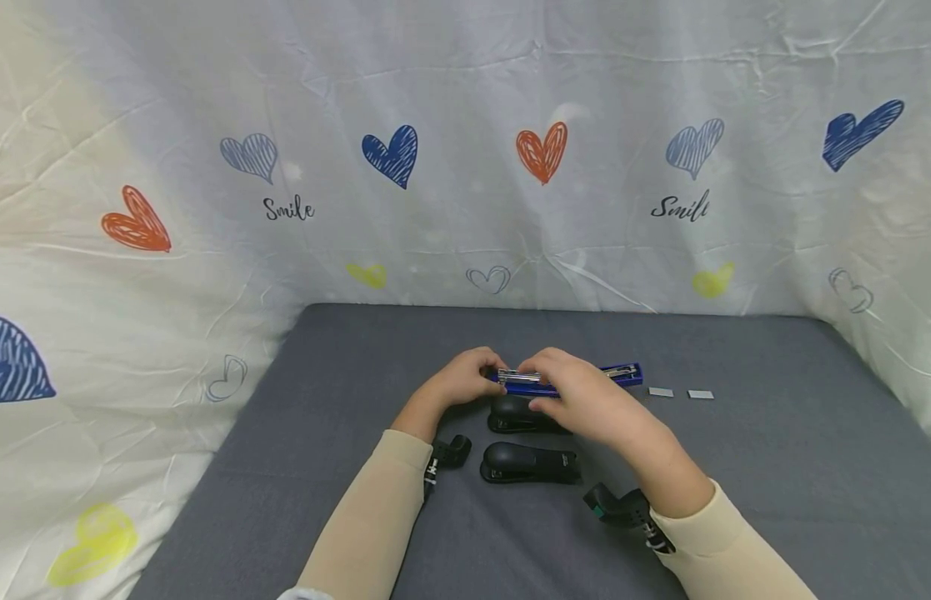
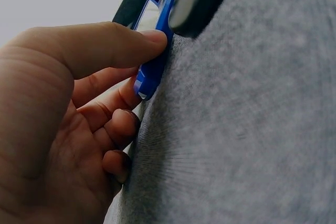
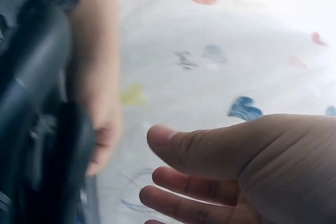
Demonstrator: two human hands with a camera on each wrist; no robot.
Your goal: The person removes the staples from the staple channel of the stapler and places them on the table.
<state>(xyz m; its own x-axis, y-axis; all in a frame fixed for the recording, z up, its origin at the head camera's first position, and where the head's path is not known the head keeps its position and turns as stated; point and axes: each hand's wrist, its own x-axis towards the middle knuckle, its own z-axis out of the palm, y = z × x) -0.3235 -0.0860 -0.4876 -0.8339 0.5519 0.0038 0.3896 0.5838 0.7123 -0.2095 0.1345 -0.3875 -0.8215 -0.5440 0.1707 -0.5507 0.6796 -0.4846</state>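
Note:
A blue stapler (image 1: 627, 374), spread out lengthwise, lies across the middle of the table, with silver metal showing along its left part. My left hand (image 1: 465, 379) pinches its left end; in the left wrist view the thumb presses one side of the blue body (image 2: 151, 74) with fingers behind. Over the stapler's middle is my right hand (image 1: 585, 400), thumb and fingers apart. Nothing shows between them in the right wrist view. Just nearer than the blue stapler sits a black stapler (image 1: 510, 415), partly covered by the right hand.
Another black stapler (image 1: 528, 463) lies closer to me, between the forearms. Two small silver staple strips, a left one (image 1: 660, 392) and a right one (image 1: 700, 395), rest right of the blue stapler. A white curtain (image 1: 465, 208) printed with hearts hangs behind the grey table (image 1: 322, 400).

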